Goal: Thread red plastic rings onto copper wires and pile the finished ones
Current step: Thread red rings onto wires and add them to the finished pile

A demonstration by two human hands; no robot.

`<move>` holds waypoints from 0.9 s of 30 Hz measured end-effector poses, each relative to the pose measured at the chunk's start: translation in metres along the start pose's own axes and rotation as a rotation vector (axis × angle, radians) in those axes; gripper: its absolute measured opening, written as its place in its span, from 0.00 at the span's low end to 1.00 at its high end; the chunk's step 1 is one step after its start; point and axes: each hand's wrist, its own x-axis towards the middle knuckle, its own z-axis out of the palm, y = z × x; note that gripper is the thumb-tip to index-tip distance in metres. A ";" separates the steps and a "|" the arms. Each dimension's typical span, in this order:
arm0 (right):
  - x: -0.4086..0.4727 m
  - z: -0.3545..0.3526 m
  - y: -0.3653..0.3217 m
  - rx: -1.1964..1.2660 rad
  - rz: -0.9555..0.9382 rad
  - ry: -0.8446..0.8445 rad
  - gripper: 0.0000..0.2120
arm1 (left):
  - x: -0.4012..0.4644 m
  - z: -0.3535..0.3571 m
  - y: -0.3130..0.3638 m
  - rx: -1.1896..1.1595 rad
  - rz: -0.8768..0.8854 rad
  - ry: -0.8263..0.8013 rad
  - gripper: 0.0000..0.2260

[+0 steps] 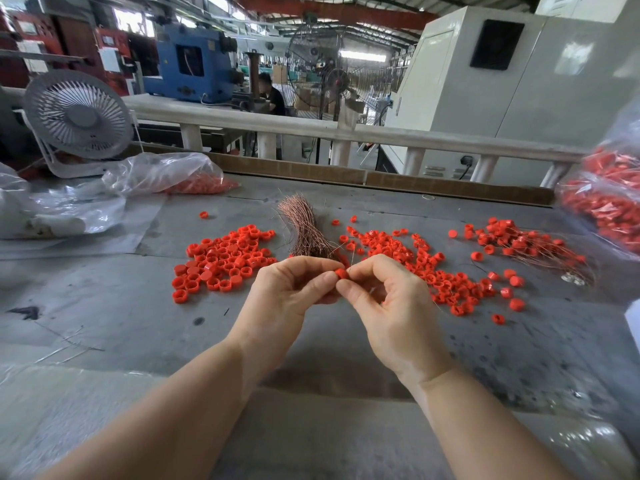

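Pinching one red ring [341, 274] — both hands' fingers [325, 279] curled.

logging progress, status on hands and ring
Left hand and right hand both pinch one red ring. Thin wire at ring. Nothing in the way.
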 end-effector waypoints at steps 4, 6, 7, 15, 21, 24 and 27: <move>-0.001 0.000 0.000 0.012 0.042 -0.036 0.04 | -0.001 0.002 0.002 0.092 0.039 0.008 0.06; 0.000 -0.001 0.001 0.042 0.093 -0.066 0.05 | -0.001 0.003 0.001 0.092 0.040 0.011 0.05; 0.001 -0.002 0.002 0.070 0.132 -0.078 0.06 | -0.001 0.003 0.001 0.083 0.039 0.014 0.05; 0.008 -0.007 0.000 0.493 0.455 -0.114 0.06 | -0.002 0.002 0.000 -0.023 0.025 -0.056 0.14; 0.011 -0.007 0.001 0.571 0.549 -0.168 0.12 | -0.002 0.006 0.002 0.144 0.139 -0.051 0.17; 0.010 -0.008 0.001 0.598 0.582 -0.194 0.14 | -0.001 0.006 0.000 0.195 0.145 -0.010 0.19; 0.010 -0.008 0.002 0.621 0.592 -0.205 0.13 | -0.001 0.004 -0.001 0.206 0.155 0.002 0.18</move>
